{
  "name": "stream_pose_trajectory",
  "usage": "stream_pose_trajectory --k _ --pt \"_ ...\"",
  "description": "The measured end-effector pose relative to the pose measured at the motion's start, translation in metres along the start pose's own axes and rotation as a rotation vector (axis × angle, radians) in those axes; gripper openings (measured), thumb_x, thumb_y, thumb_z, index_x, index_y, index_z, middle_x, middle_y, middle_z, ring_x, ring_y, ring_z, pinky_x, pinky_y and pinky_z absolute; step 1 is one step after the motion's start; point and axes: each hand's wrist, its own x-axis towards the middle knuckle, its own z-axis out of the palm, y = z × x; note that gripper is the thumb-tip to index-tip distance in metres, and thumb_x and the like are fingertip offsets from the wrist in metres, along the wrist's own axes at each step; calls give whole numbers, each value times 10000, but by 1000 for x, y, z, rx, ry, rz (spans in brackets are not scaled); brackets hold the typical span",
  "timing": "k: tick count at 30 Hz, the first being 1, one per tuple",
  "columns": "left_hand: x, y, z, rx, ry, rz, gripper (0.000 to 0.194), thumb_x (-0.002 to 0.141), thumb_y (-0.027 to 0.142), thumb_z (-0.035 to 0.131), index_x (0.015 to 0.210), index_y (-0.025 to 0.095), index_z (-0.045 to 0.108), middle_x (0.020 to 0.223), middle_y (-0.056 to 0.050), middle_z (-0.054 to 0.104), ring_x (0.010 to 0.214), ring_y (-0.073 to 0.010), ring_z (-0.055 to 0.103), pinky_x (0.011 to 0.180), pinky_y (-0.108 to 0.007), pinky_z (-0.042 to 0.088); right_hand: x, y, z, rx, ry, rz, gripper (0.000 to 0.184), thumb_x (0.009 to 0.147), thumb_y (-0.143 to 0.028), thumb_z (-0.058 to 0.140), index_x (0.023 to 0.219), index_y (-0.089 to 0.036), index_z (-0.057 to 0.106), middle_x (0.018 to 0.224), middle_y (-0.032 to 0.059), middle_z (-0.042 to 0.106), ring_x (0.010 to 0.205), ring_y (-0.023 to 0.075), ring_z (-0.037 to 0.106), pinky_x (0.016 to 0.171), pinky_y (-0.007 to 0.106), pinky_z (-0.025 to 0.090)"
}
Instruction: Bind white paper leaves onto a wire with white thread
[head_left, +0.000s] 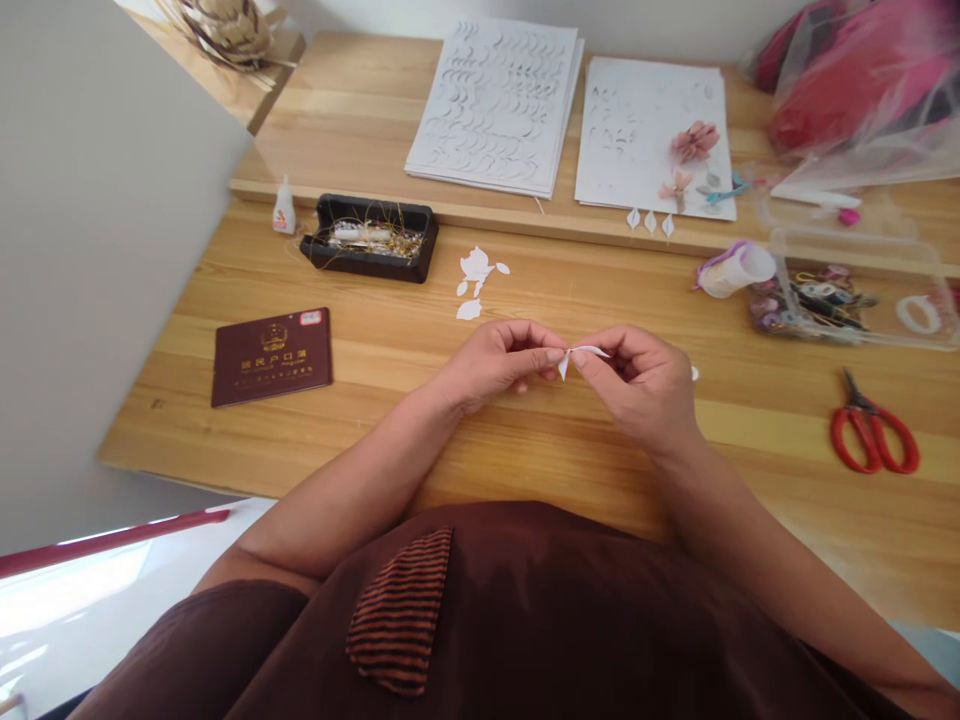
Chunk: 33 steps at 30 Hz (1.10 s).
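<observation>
A: Two hands, item one. Left hand and right hand meet above the pale wooden tabletop, fingertips pinched together on one small white petal-shaped paper cutout.

B: Where does it sit?

A: Between the two thumbs and forefingers, held just clear of the wood, near the middle of the table. Each hand's fingers are closed on an end of it.

B: Nearest lot?

A: Loose white paper petal scraps, just beyond the left hand. Behind those, a black rectangular tray of gold wire, with a small white glue bottle beside it.

B: Left side?

A: One dark red booklet with gold lettering, flat, well apart from the hands.

B: Right side?

A: Red-handled scissors, lying shut. Farther back, a clear plastic box of mixed trinkets and a white tape roll with purple trim.

B: Back row?

A: On the raised wooden shelf: a white stack of sheets cut with crescent shapes, a second white punched sheet carrying a pink paper flower, and a clear bag of red material.
</observation>
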Motion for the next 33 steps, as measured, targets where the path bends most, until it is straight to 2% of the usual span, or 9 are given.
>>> stream_pose_trajectory --k 8,14,17,21,24,29,33 --pt "-1 1 1 -15 -35 16 315 763 343 873 890 124 685 720 -5 685 627 -78 616 596 -205 527 2 2 -1 47 -12 41 67 814 -237 747 757 -252 717 686 3 691 597 145 561 551 298 445" --pt "-2 2 1 79 -31 21 263 800 330 838 875 132 682 701 23 623 557 -47 511 462 -154 405 1 1 -1 50 -23 51 80 808 -214 744 744 -254 716 664 -5 670 584 137 531 535 291 416" --pt "-2 1 1 78 -44 41 282 804 349 838 880 135 670 764 -4 659 634 -69 574 479 -147 440 1 0 -1 43 -33 48 93 814 -198 736 743 -255 714 667 -4 679 585 138 537 535 290 422" --pt "0 -4 0 17 -74 60 354 797 406 860 899 137 654 826 -42 705 796 -126 683 618 -197 559 2 1 -1 49 -44 49 91 822 -200 729 751 -254 712 687 -3 697 598 139 566 556 293 459" --pt "1 -7 1 -47 -81 61 402 779 436 881 918 137 650 833 -46 717 826 -138 707 669 -223 580 2 2 -1 70 -41 64 79 828 -227 730 758 -257 708 705 3 712 624 151 603 581 304 502" --pt "-1 -6 5 -97 -53 13 408 756 379 896 987 152 648 891 -46 736 847 -140 718 641 -205 564 2 3 0 85 -38 65 84 833 -243 728 755 -264 702 704 6 715 629 158 619 591 315 519" --pt "-3 -5 8 -37 -2 -12 393 740 310 890 1012 159 649 932 -54 743 826 -133 712 511 -145 429 1 2 1 36 -28 64 90 839 -276 728 758 -261 690 712 13 723 630 165 624 590 323 526"
